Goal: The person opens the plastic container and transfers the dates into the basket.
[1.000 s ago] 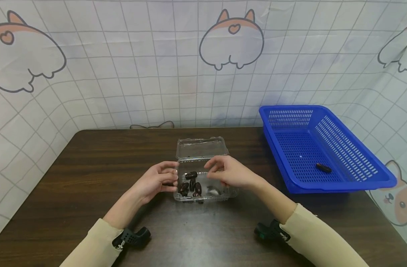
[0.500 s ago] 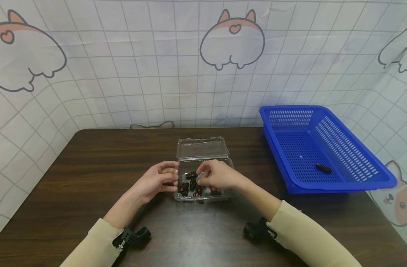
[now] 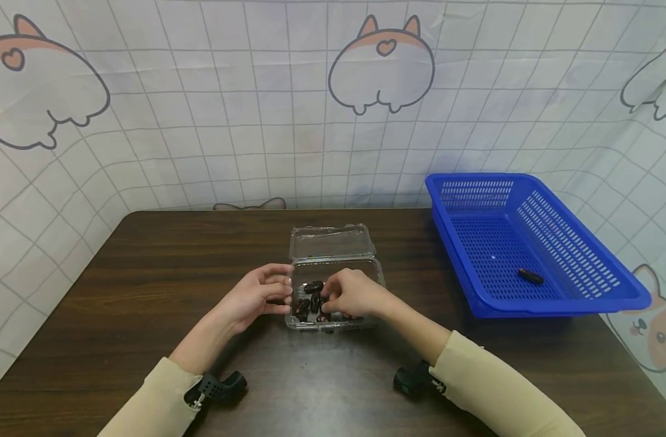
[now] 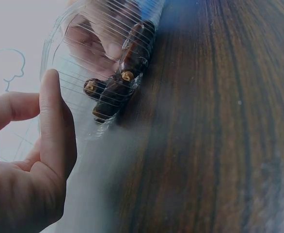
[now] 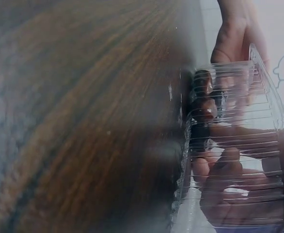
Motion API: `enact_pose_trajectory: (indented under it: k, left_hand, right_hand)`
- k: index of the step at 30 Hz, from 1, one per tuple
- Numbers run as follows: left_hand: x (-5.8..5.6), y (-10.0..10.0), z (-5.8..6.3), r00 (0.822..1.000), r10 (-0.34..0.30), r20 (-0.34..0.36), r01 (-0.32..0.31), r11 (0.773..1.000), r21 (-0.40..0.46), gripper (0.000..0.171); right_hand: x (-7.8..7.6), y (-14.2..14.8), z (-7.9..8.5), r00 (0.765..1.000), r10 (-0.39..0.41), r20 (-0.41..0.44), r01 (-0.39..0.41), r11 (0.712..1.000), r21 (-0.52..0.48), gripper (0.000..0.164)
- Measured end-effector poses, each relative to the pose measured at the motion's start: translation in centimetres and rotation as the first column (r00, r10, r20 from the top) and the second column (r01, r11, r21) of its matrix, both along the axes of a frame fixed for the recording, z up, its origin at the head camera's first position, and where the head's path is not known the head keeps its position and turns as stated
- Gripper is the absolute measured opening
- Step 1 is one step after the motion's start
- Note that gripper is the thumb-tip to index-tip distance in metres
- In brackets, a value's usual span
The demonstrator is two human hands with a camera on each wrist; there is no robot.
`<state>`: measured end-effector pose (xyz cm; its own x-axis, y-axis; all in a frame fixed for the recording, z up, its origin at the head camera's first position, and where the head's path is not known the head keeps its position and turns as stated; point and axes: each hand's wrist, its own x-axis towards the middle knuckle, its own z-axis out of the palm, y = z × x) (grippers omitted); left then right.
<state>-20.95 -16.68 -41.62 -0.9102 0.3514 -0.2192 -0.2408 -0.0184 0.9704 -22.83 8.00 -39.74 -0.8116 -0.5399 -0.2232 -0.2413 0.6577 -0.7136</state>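
A hinged clear plastic box [image 3: 360, 324] stands mid-table with its lid [image 3: 332, 243] folded back. Several dark brown dates [image 3: 313, 287] lie in its left half. My left hand [image 3: 259, 298] has its fingertips against the box's left side, fingers loosely bent; in the left wrist view, dates [image 4: 136, 48] show through the ribbed wall. Inside the box my right hand [image 3: 356, 293] reaches down, thumb and fingers pinching a date [image 5: 199, 137], seen through the plastic in the right wrist view. The fingers partly hide that date from above.
At the right, a blue slotted basket [image 3: 450, 255] stands on the dark wood table [image 3: 202, 243], with one date [image 3: 531, 277] on its floor. A thin dark cord [image 3: 251, 207] lies along the table's back edge. Behind hangs a white gridded cloth with cartoon prints.
My right hand has moved left and down into the box, and its thumb and fingers have come together on a date. The left hand has stayed at the box's side.
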Motion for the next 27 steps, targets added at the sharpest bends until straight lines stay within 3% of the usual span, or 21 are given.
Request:
enact_pose_trajectory:
  k: [27]
  left_hand:
    - [-0.11,-0.05,-0.14,1.000,-0.004,-0.007,0.004,1.000,0.005,0.055]
  right_hand:
    - [0.31,-0.09,0.29,0.999,0.036,0.025,-0.034,0.996,-0.085,0.022]
